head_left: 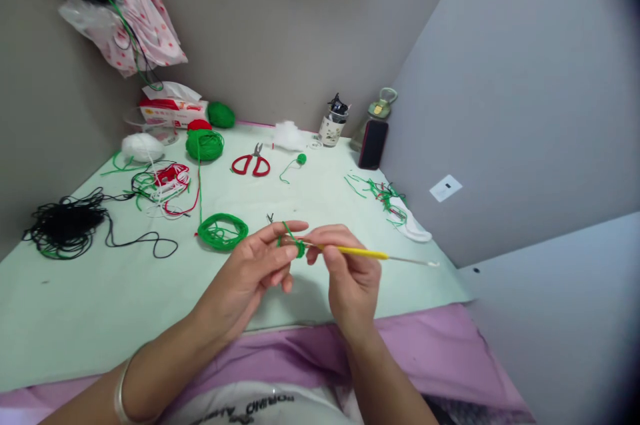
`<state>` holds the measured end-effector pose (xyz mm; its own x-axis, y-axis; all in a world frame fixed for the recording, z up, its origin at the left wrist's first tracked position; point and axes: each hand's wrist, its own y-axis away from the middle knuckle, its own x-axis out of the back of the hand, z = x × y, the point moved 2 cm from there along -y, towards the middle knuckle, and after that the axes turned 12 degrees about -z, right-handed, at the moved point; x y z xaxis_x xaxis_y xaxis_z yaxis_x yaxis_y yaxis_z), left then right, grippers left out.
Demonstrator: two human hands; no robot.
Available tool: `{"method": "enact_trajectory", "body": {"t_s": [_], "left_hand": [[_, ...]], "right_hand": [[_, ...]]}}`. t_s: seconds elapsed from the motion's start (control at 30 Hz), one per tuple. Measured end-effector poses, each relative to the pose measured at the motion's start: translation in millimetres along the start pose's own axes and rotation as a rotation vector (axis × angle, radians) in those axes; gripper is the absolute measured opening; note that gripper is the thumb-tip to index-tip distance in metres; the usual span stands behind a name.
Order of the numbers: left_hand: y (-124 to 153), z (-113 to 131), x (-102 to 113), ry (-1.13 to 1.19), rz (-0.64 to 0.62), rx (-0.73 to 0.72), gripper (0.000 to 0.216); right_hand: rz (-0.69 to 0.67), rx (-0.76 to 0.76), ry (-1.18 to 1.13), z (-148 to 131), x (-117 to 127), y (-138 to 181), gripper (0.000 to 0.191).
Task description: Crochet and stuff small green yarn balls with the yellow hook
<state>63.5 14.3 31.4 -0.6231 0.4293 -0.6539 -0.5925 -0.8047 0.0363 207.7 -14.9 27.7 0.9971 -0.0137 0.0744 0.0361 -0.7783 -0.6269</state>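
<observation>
A pale green desk [125,305] in a grey-walled corner carries a flat green yarn coil [223,232] and red-handled scissors [251,163]. Above its near edge the left hand [250,272] pinches a small, nubbly green crochet piece [299,248], while the right hand [350,272] grips a slim yellow crochet hook [360,252], 1 end buried in the piece. A stitch looks mid-formed; completing it calls for taut yarn and a steady hook.
</observation>
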Motion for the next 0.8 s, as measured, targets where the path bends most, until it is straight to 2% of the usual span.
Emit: {"method": "enact_trajectory", "body": {"t_s": [0.07,0.17,0.3,0.37,0.47,0.53,0.67,0.8], "left_hand": [[1,-1,-3,-0.067,-0.009,-0.023,0.028],[1,-4,-3,-0.097,0.022,-0.036,0.030],[-3,-7,3,0.057,0.027,0.055,0.032],[-5,-6,7,0.130,0.030,0.087,0.030],[-6,-3,11,0.129,0.064,0.035,0.025],[-5,-1,10,0.049,0.068,-0.021,0.025],[-2,-3,5,-0.168,0.077,-0.093,0.025],[0,-3,1,-0.193,0.050,-0.089,0.026]], "right_hand": [[-0.032,0.008,0.054,0,-2,0,0.022],[-0.046,0.063,0.266,2,-5,7,0.031],[-0.078,0.223,0.600,5,-5,15,0.044],[-0.051,0.192,0.524,7,-2,13,0.041],[0.079,0.014,0.162,8,4,7,0.026],[0.101,-0.063,-0.034,8,3,3,0.021],[0.007,-0.078,-0.044,7,-2,0,0.019],[-0.005,-0.092,-0.053,8,-1,2,0.021]]}}
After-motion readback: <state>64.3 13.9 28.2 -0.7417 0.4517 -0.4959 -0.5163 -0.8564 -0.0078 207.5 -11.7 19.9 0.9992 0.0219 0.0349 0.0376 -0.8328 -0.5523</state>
